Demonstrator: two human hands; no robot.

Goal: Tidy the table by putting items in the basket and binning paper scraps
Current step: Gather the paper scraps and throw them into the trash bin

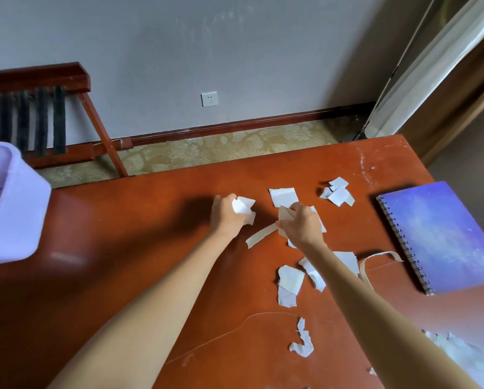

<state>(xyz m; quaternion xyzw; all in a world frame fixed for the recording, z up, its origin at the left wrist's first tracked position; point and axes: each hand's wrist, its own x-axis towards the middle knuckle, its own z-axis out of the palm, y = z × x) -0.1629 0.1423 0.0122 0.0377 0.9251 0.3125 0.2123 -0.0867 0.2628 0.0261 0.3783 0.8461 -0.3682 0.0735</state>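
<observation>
At the centre of the red-brown surface (151, 220), the fingers of the left hand (229, 214) are curled round a wad of white scraps (243, 205). The fingers of the right hand (301, 223) pinch more scraps and a long paper strip (260, 236), its long axis running from 2 o'clock at the hand to a free end at 8 o'clock. The nearest loose piece, a rectangular scrap (282, 195), lies flat just at 11 o'clock of the right hand, the nearer hand. A small cluster (337, 191) sits at 1 o'clock and torn pieces (290, 282) at 6 o'clock. The lilac basket (13, 209) is well apart at 9 o'clock. The spiral notebook (443, 237) lies at 3 o'clock, its spine running from 11 to 5. No bin is in view.
</observation>
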